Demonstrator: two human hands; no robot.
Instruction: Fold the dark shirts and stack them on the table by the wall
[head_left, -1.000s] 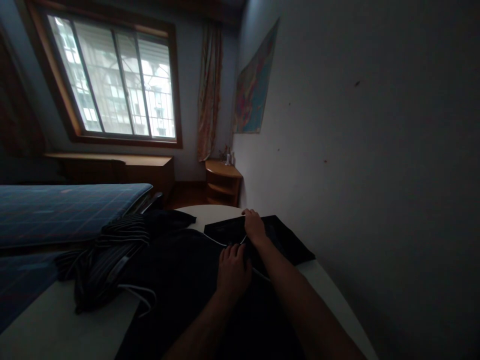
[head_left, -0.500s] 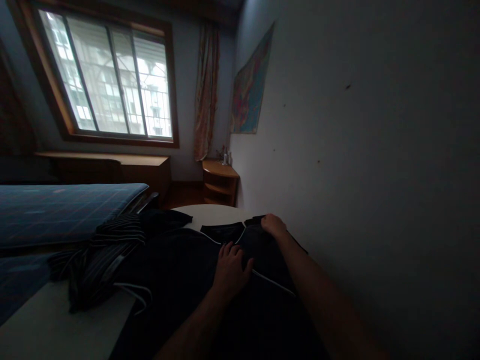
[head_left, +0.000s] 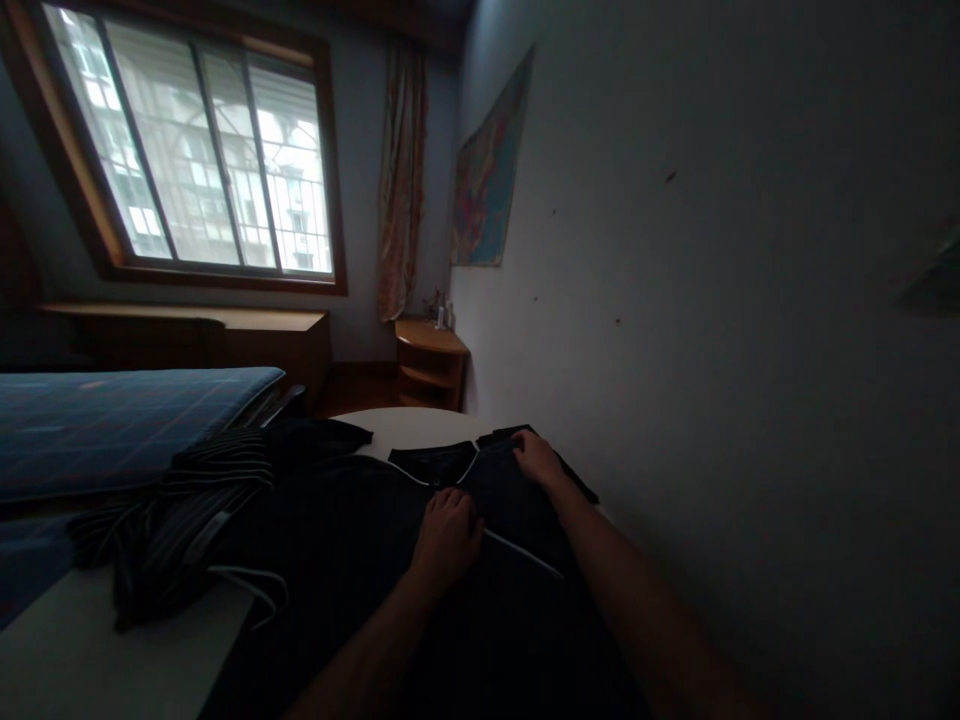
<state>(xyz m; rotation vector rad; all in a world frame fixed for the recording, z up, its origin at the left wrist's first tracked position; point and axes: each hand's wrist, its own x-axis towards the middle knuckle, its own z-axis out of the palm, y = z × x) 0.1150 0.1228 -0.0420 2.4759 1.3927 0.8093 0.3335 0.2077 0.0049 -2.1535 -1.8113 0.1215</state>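
A dark shirt (head_left: 330, 530) with thin white piping lies spread over a white table (head_left: 112, 640), its neckline toward the far edge. My left hand (head_left: 448, 535) is on the shirt's front just below the neckline, fingers drawn together with the thumb against them, pinching the cloth. Farther right, my right hand (head_left: 537, 460) grips the shirt near the shoulder, its fingertips bent into the fabric. A dark striped garment (head_left: 217, 465) lies bunched at the left side of the shirt.
A blue plaid mattress (head_left: 127, 420) borders the table on the left. The white wall (head_left: 712, 420) runs close along the right. Behind stand a wooden corner shelf (head_left: 431, 337) and a long wooden desk (head_left: 277, 320) under the window (head_left: 202, 150).
My left hand's fingers, spread before, have drawn together on the shirt. My right hand stays at the shoulder. The whole view has shifted slightly, so things appear farther left.
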